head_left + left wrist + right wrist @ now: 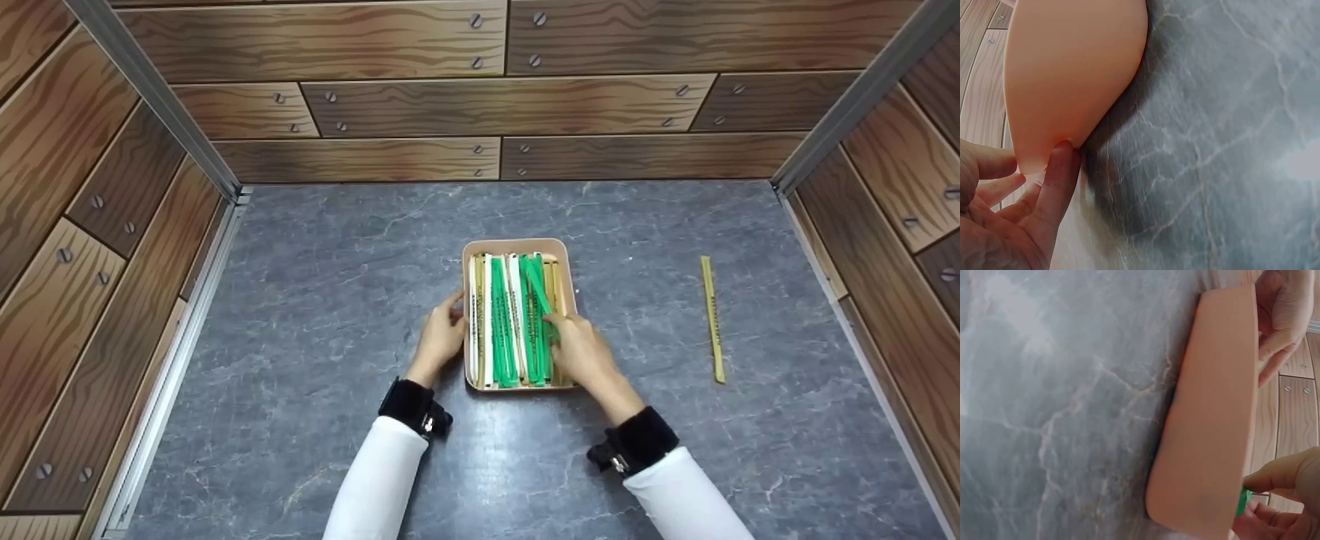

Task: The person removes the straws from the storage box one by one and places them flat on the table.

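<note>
A shallow peach-coloured box (517, 246) stands on the table, filled with long slim stick packets in white, gold and green, lying side by side lengthwise. My left hand (441, 334) holds the box at its left side; in the left wrist view the fingers (1061, 169) press against the outer wall and reach the rim. Over the box's right part, my right hand (583, 349) pinches a green stick packet (538, 285), which lies slanted across the others. A bit of that green packet (1242, 500) shows between thumb and fingers in the right wrist view.
To the right of the box, a single gold stick packet (712, 319) lies by itself on the grey marbled table (337, 262). Wood-patterned walls (517, 109) with metal corner rails enclose the table at the back and both sides.
</note>
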Available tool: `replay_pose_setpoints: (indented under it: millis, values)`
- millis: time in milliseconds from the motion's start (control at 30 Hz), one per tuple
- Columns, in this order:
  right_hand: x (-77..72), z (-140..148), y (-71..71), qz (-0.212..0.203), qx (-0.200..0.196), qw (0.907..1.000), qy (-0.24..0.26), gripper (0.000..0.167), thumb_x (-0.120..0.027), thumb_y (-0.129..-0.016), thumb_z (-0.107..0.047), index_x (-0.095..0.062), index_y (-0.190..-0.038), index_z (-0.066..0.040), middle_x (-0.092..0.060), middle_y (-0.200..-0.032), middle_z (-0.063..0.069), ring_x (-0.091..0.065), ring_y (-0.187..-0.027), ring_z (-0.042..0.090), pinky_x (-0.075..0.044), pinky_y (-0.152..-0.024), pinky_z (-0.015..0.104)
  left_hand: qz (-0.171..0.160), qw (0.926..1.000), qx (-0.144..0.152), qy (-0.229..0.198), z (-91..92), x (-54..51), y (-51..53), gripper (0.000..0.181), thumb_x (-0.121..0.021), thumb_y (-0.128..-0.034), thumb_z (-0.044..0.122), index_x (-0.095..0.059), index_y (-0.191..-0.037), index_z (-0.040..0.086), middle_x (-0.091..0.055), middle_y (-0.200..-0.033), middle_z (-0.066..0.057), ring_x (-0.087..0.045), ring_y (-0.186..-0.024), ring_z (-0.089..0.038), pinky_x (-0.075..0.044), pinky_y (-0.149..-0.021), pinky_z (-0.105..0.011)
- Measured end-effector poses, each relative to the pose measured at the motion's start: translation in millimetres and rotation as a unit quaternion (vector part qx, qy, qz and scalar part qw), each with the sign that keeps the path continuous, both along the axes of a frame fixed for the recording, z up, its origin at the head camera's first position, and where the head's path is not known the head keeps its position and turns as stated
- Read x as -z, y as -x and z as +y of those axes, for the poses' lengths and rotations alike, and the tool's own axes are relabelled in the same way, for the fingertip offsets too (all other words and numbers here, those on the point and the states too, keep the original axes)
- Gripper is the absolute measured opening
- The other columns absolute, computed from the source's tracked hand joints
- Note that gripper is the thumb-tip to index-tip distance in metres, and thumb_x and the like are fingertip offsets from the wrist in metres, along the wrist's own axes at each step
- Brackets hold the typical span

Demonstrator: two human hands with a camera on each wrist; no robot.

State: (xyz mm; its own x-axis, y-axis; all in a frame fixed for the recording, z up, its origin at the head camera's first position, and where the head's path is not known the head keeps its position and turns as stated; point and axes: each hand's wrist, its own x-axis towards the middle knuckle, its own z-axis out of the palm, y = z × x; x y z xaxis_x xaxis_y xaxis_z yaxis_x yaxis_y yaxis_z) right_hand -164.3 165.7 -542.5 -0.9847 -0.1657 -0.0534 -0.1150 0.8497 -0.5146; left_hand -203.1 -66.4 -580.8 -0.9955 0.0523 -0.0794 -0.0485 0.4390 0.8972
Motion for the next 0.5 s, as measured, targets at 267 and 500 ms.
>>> replay_pose_setpoints:
  millis: [267,500]
  values:
    - [-8.9,22,-1.4,0.059,0.027,0.9969,0.045,0.048,-0.065,-0.077,0.012,-0.067,-0.123,-0.004,-0.066,-0.109,0.023,-0.064,-0.080,0.032,-0.055,-0.058,0.039,0.013,0.9999,0.003,0.007,-0.5,0.8,-0.5,0.052,-0.058,-0.0901,-0.005,-0.050,-0.141,0.000,-0.070,-0.099,-0.020,-0.068,-0.087,-0.028,-0.056,-0.076,-0.036]
    - [-6.0,60,1.1,0.090,0.094,0.9886,0.075,0.044,-0.062,-0.078,0.010,-0.069,-0.120,-0.001,-0.069,-0.101,0.022,-0.067,-0.085,0.034,-0.056,-0.069,0.047,0.025,0.9995,0.000,0.021,-1.5,1.4,0.0,0.051,-0.057,-0.0884,-0.006,-0.052,-0.139,-0.002,-0.071,-0.097,-0.019,-0.067,-0.087,-0.027,-0.055,-0.079,-0.039]
